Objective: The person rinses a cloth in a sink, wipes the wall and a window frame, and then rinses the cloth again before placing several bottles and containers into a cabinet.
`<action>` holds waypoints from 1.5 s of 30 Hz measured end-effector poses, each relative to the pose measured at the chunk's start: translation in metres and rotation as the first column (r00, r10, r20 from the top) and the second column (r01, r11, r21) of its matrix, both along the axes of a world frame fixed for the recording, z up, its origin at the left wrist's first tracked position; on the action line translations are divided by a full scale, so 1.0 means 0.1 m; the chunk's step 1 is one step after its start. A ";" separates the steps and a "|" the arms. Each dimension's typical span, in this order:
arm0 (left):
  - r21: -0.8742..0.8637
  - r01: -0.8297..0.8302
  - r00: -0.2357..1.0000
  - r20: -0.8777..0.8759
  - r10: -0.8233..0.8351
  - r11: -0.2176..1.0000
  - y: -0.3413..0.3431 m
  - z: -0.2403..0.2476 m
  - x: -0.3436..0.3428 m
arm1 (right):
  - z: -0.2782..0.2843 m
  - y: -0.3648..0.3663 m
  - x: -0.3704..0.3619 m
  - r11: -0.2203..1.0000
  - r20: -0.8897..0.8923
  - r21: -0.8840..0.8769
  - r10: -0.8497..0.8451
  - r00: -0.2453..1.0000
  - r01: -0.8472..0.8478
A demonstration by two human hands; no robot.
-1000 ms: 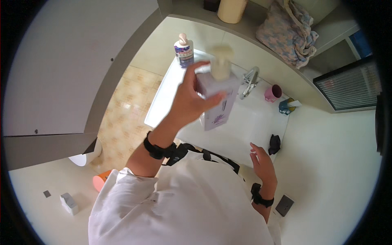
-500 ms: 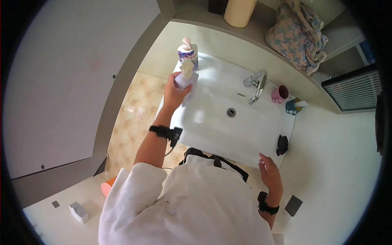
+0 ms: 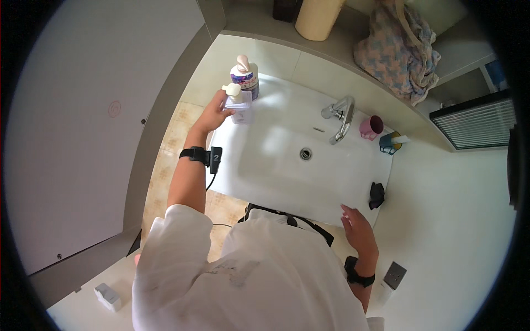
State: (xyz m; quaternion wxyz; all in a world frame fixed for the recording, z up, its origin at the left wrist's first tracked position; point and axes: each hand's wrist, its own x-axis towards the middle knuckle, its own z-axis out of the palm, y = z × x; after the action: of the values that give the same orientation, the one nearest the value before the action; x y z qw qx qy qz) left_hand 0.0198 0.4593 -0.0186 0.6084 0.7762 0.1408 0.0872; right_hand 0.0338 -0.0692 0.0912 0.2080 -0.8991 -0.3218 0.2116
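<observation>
At the sink's back left corner, my left hand (image 3: 208, 117) grips a pale lilac pump bottle (image 3: 241, 113) from its left side, thumb toward the front. The bottle is upright, its cream pump head on top; its base appears to meet the sink's left rim. Just behind it stands a taller pump bottle (image 3: 244, 77) with a purple label and a pinkish pump. My right hand (image 3: 359, 231) hangs by the front right edge of the white sink (image 3: 276, 171), holding nothing, with its fingers loosely stretched out. A black strap circles each wrist.
A chrome faucet (image 3: 342, 121) rises at the back of the basin, above the drain (image 3: 306, 154). To its right stand a pink cup (image 3: 371, 127) and a teal cup (image 3: 390, 143). A black crumpled item (image 3: 376, 195) lies on the right rim. A shelf holds patterned cloth (image 3: 395, 55).
My left hand has carried the lilac bottle left and down to the rim, turning it more upright. The right hand has barely moved; the whole view has shifted slightly.
</observation>
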 end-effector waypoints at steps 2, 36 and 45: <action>0.022 -0.044 0.999 0.022 0.043 0.999 0.08 -0.08 -0.10 | 0.10 0.41 0.15 0.995 0.014 -0.002 0.098 0.995 -0.098; 0.250 -0.596 0.799 0.089 0.595 0.763 -0.86 -0.13 -0.17 | -0.09 4.43 1.68 0.955 0.431 0.045 0.247 0.868 -0.294; 0.110 -0.651 0.759 0.070 0.648 0.751 -0.78 0.01 0.17 | -0.42 4.12 1.76 0.900 0.180 0.296 0.275 0.944 -0.319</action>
State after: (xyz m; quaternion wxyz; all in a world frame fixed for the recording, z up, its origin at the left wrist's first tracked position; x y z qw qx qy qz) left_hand 0.0364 0.3812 -0.0172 0.4910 0.7150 0.3873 0.3125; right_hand 0.2100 0.3424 0.0492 0.2949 -0.8056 -0.4985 0.1249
